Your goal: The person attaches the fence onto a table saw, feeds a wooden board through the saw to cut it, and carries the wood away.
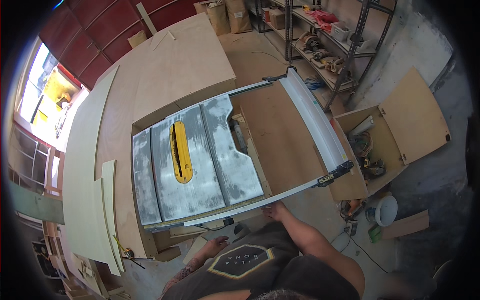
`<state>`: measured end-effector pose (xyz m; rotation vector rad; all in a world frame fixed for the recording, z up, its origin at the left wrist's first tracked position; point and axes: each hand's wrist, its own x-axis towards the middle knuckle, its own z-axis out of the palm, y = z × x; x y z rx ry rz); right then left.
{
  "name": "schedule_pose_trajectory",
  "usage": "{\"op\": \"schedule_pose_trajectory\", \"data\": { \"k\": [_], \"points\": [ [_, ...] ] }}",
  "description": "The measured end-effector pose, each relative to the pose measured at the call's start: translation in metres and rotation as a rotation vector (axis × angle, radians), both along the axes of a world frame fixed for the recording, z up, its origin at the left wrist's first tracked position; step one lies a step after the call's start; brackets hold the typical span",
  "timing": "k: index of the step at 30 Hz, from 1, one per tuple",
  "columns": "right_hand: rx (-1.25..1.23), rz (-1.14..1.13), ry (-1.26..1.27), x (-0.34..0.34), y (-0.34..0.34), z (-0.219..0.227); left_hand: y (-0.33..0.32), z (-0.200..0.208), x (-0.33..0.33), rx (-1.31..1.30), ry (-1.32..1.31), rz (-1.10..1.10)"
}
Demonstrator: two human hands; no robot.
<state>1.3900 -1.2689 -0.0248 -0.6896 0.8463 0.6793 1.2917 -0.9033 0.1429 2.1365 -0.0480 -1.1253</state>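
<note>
In front of me is a table saw with a grey, streaked metal top [192, 160]. A yellow throat plate [182, 152] is set in it, with the dark blade slot along its length. My right hand [273, 211] is at the saw's front rail [250, 204], its fingers apart just beneath the edge; whether they touch the rail I cannot tell. My left hand [216, 245] hangs loosely near my body, below the front edge, fingers loosely extended with nothing seen in them. At the right end of the rails lies the long pale metal fence [312, 120].
Plywood sheeting [165, 70] surrounds the saw at left and behind. Thin wood strips [109, 215] and a tape measure [128, 253] lie on its left part. Rightward are an open wooden cabinet [415, 115] with tools, a white bucket [386, 211], a floor cable [367, 252] and metal shelving [325, 45].
</note>
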Motion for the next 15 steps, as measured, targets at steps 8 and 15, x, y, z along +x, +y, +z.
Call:
{"op": "schedule_pose_trajectory", "data": {
  "k": [8,15],
  "points": [
    [0.331,-0.575,-0.337,0.05,0.054,-0.007,-0.022,0.016,0.066,-0.048,-0.124,-0.582],
    [-0.234,-0.188,0.017,0.002,0.032,0.014,-0.049,0.076,0.078,-0.26,-0.092,-0.49]
  ]
}}
